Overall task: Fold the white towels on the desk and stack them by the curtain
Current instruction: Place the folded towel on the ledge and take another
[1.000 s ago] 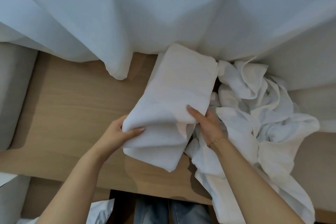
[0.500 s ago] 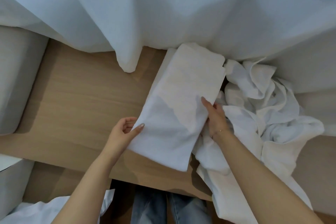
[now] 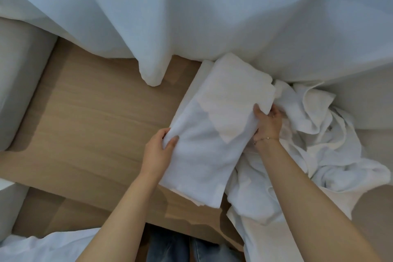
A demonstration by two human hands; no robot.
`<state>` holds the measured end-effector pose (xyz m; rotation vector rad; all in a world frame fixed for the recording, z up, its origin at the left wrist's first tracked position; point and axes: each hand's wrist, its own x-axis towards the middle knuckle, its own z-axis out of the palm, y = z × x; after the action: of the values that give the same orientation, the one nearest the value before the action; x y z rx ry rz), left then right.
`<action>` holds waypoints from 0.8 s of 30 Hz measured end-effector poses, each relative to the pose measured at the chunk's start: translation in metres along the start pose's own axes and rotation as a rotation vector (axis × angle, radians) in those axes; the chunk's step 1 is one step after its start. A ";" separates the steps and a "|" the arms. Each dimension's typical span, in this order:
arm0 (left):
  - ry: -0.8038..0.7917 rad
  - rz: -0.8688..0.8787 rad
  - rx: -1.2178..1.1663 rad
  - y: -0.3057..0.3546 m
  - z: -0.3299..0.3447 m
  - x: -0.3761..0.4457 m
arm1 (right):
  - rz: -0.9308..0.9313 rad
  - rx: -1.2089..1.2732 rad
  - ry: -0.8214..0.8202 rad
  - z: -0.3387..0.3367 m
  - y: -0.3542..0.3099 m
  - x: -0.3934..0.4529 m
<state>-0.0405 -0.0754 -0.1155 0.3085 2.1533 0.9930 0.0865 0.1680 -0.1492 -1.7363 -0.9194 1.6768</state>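
curtain (image 3: 212,6) cut off above, towel pile (image 3: 308,144) partly behind forearm

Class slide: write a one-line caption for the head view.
Both hands, left hand and right hand, grip a folded white towel on the wooden desk.

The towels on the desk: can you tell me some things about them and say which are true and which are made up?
1. Both hands hold the folded towel. True: left hand grips its left edge, right hand its right edge.
2. The towel pile lies left of the folded towel. False: it lies to the right.
3. The curtain hangs behind the desk. True.
4. The desk is black. False: it is light wood.
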 end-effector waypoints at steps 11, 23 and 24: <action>-0.496 -0.268 -0.182 -0.007 -0.011 0.024 | 0.270 -0.057 -0.184 -0.010 0.025 -0.003; -0.541 -0.411 -0.382 -0.027 0.003 0.023 | 0.445 -0.109 -0.412 -0.013 0.025 -0.010; -0.538 -0.409 -0.408 -0.026 0.003 0.020 | 0.465 -0.127 -0.428 -0.014 0.023 -0.010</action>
<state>-0.0499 -0.0812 -0.1458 -0.0624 1.4139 0.9480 0.1031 0.1468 -0.1597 -1.8055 -0.8570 2.4068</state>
